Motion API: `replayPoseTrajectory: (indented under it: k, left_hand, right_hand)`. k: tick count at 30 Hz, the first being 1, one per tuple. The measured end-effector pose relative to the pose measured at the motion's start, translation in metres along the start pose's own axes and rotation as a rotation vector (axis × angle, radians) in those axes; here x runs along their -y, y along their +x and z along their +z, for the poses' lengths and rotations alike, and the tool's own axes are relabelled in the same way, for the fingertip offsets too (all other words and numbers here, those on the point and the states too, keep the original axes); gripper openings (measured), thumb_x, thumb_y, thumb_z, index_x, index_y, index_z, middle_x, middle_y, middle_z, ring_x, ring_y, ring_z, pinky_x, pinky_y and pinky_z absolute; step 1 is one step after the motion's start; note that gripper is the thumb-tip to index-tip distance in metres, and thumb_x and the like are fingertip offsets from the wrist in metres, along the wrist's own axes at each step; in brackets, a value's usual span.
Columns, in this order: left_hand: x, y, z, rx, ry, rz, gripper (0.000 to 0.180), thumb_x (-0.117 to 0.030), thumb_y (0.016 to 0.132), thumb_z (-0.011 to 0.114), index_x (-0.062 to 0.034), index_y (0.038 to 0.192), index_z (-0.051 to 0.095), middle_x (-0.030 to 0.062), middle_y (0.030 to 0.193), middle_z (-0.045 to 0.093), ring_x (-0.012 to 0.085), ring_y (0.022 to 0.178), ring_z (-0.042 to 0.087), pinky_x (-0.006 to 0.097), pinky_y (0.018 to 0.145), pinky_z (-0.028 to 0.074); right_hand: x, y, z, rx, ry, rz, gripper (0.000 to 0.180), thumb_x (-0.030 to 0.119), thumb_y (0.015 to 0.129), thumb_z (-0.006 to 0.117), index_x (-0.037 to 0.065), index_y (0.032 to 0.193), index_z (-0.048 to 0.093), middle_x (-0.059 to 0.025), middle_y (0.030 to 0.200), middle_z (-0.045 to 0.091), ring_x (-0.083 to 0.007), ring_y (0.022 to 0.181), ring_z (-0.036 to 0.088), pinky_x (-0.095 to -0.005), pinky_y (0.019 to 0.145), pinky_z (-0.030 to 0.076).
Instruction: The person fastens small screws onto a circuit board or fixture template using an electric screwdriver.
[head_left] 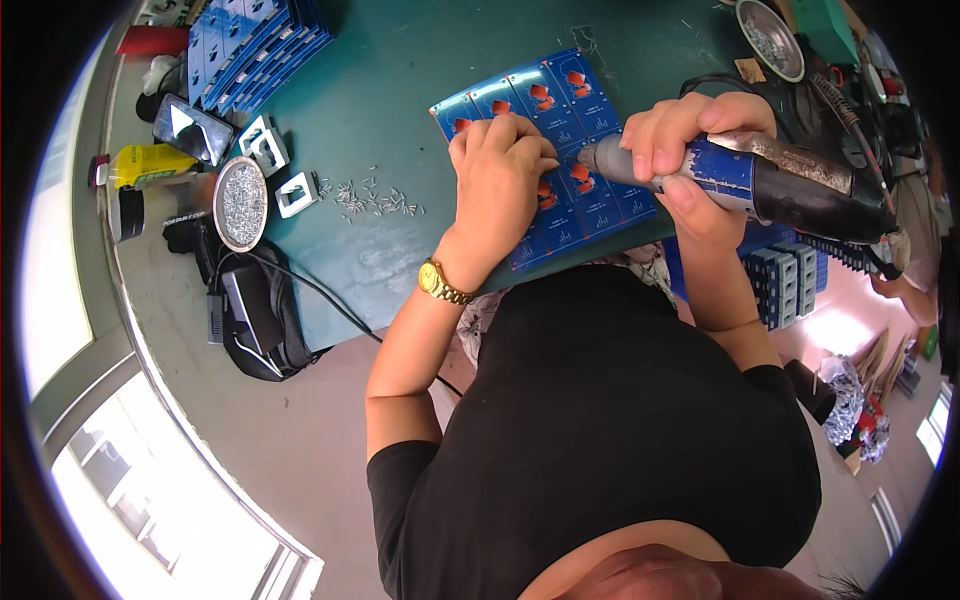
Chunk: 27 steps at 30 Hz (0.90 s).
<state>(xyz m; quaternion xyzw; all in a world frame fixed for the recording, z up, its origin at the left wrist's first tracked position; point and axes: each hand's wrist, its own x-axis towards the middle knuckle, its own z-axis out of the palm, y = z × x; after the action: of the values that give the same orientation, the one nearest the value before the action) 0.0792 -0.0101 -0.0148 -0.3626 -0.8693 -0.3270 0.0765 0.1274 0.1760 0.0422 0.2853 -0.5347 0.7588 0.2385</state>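
A blue printed panel [550, 240] with red-orange marked cut-outs in rows lies tilted on the green table in front of me. My left hand [497, 180], with a gold watch on its wrist, rests on the panel. Its fingers are bent and drawn together near the panel's middle; what they pinch, if anything, is hidden. My right hand [700, 150] is wrapped round a blue, black and grey power drill [810, 192]. The drill lies nearly level, its grey nose pointing left over the panel, close to my left fingertips. I cannot tell whether its tip touches the panel.
Loose screws [375, 200] lie on the green table [380, 100], left of the panel. Beyond them stand a metal bowl of screws [241, 205], white frames [265, 147] and stacked blue panels [255, 50]. Another metal bowl [770, 40] is at the far right. A cable [335, 305] crosses the near-left edge.
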Motion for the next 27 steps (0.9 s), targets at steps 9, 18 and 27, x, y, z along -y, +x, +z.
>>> replayPoseTrajectory:
  k: [9,18,27]
  left_hand:
    - [0.000,-0.004,-0.002,-0.058,0.047,-0.074,0.009,-0.010,0.072,0.075,-0.0115,0.081,0.072,-0.0018,0.097,0.062,0.0232,0.102,0.053,0.044,0.096,0.033]
    - [-0.006,-0.001,-0.009,-0.023,0.125,-0.020,0.012,-0.011,0.073,0.074,-0.0145,0.084,0.071,-0.0029,0.095,0.060,0.0236,0.100,0.053,0.055,0.100,0.031]
    - [0.002,-0.003,-0.002,-0.027,0.024,0.044,0.010,-0.008,0.073,0.066,-0.0114,0.082,0.069,0.0001,0.089,0.060,0.0237,0.097,0.054,0.059,0.100,0.030]
  right_hand:
    - [-0.013,-0.005,-0.001,-0.072,0.005,-0.013,0.048,-0.005,0.077,0.062,0.005,0.117,0.039,-0.0122,0.084,0.056,-0.0198,0.074,0.060,-0.0382,0.072,0.054]
    - [-0.007,-0.004,-0.008,-0.120,0.023,-0.081,0.051,-0.006,0.075,0.060,0.006,0.120,0.038,-0.0121,0.087,0.056,-0.0218,0.076,0.059,-0.0397,0.075,0.051]
    - [0.001,-0.009,-0.013,-0.141,-0.036,-0.107,0.053,-0.004,0.077,0.058,0.007,0.125,0.037,-0.0119,0.090,0.057,-0.0218,0.077,0.059,-0.0416,0.078,0.049]
